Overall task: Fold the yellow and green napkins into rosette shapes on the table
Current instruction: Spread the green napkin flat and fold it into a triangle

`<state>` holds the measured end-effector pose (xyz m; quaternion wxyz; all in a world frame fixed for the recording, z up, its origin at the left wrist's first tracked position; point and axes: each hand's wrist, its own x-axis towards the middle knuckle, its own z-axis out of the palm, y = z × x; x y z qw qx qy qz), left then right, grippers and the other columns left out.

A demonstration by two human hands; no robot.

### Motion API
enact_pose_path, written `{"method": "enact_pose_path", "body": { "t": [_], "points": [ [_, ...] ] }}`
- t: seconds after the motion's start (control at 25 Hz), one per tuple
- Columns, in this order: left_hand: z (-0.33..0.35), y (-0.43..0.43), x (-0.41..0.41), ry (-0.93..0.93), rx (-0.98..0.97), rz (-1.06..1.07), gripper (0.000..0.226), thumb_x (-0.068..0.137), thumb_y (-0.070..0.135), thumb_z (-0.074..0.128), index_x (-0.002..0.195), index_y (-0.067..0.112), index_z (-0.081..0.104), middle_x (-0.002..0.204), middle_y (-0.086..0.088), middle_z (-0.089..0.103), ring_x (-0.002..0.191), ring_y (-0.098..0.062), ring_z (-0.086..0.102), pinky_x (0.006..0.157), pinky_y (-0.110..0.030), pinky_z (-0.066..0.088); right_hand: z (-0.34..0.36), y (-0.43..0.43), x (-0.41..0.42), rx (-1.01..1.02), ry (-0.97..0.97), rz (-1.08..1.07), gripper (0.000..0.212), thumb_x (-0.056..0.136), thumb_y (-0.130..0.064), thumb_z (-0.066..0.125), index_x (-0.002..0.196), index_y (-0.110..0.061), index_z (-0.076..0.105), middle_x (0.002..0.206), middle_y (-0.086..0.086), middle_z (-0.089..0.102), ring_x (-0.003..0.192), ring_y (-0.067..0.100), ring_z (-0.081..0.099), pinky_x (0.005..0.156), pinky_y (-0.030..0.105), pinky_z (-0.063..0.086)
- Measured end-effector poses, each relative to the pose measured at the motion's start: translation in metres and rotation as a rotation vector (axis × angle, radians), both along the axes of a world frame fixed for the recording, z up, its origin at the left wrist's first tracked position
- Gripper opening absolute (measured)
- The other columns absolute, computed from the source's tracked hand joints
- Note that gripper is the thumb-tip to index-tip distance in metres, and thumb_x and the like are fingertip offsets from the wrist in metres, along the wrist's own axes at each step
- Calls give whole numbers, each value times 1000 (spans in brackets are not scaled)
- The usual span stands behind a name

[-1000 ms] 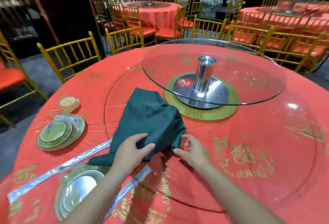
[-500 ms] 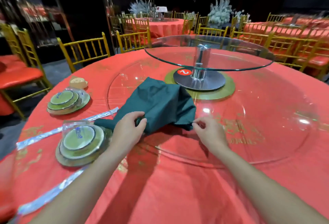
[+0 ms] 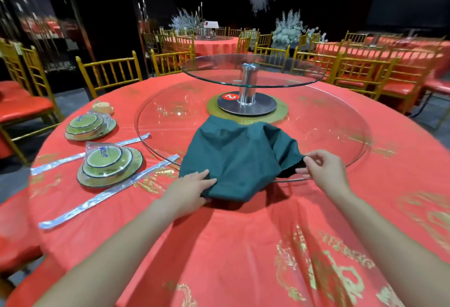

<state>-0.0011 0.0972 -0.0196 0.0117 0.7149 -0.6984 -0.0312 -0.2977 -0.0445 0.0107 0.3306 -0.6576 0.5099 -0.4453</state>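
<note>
A dark green napkin (image 3: 233,158) lies spread and rumpled over the near rim of the large glass turntable (image 3: 341,131), on the round table with its red cloth (image 3: 243,245). My left hand (image 3: 187,191) holds the napkin's near left corner, fingers on top and thumb at its edge. My right hand (image 3: 323,170) pinches the napkin's right corner between thumb and fingers and holds it out to the right. A yellow napkin (image 3: 102,107), rolled into a small coil, sits at the far left of the table.
Two wrapped stacks of green dishes (image 3: 110,165) (image 3: 90,126) and wrapped strips (image 3: 107,192) lie at the left. A raised glass tier on a metal post (image 3: 248,85) stands at the centre. Gold chairs (image 3: 109,72) ring the table.
The napkin has been pulled wider, its right corner drawn out to the right by my right hand. My left hand shifted to the near left corner. The view rose and pulled back.
</note>
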Motion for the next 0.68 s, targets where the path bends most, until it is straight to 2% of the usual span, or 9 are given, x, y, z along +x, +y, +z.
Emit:
{"method": "enact_pose_path", "body": {
  "t": [0.04, 0.12, 0.24, 0.32, 0.4, 0.48, 0.52, 0.6, 0.68],
  "points": [
    [-4, 2, -3, 1, -23, 31, 54, 89, 33, 51, 140, 39, 34, 155, 6, 22, 133, -22, 38, 103, -39, 39, 3, -5, -8, 0, -3, -36, 22, 87, -2, 54, 74, -18, 60, 69, 6, 66, 65, 23, 69, 59, 32, 57],
    [-11, 11, -5, -11, -41, 73, 48, 92, 25, 43, 137, 40, 38, 153, 8, 27, 130, -23, 43, 100, -37, 41, 13, -16, -22, -27, 72, -120, 20, 82, -4, 56, 71, -19, 63, 71, 8, 67, 67, 21, 65, 64, 34, 52],
    [-12, 26, -2, -108, 18, 77, 46, 93, 28, 40, 138, 34, 38, 146, 1, 40, 127, -24, 46, 99, -36, 42, 28, -35, -38, -45, 147, -198, 17, 77, -4, 55, 73, -17, 66, 78, 4, 67, 76, 21, 60, 73, 31, 46],
    [-6, 39, -3, -184, 78, 45, 51, 87, 54, 39, 133, 32, 43, 134, 1, 51, 118, -25, 53, 91, -37, 46, 41, -46, -37, -68, 105, -179, 23, 77, 0, 52, 79, -18, 66, 85, 1, 66, 81, 18, 59, 79, 29, 45],
    [4, 49, -7, -211, 77, -5, 80, 65, 87, 26, 118, 34, 53, 112, 5, 63, 105, -22, 60, 79, -34, 47, 53, -56, -32, -59, -30, -127, 26, 77, -1, 48, 85, -18, 66, 87, -2, 65, 83, 14, 59, 80, 28, 45],
    [22, 47, -9, -89, -76, 49, 87, 58, 92, 13, 105, 34, 58, 97, 8, 69, 95, -18, 63, 73, -31, 47, 54, -66, -27, 8, -168, -138, 24, 78, -6, 48, 94, -14, 65, 83, -2, 64, 76, 16, 59, 78, 31, 49],
    [32, 38, -8, -14, -180, 103, 81, 64, 88, 13, 104, 34, 59, 99, 10, 69, 96, -16, 63, 74, -30, 47, 50, -71, -26, 45, -193, -180, 24, 79, -10, 49, 100, -13, 62, 83, 1, 62, 74, 19, 58, 79, 36, 51],
    [44, 13, -1, 129, -295, 178, 63, 82, 71, 23, 118, 32, 56, 120, 7, 63, 112, -16, 58, 86, -31, 45, 35, -79, -25, 175, -153, -280, 32, 82, -21, 53, 112, -9, 55, 87, 7, 56, 77, 24, 56, 85, 46, 52],
    [42, -16, 2, 296, -262, 203, 58, 93, 55, 30, 140, 22, 36, 146, 1, 40, 135, -16, 36, 107, -34, 33, 20, -82, -24, 327, -178, -301, 34, 87, -30, 54, 114, -10, 52, 76, 5, 49, 66, 22, 52, 79, 45, 54]
  ]
}}
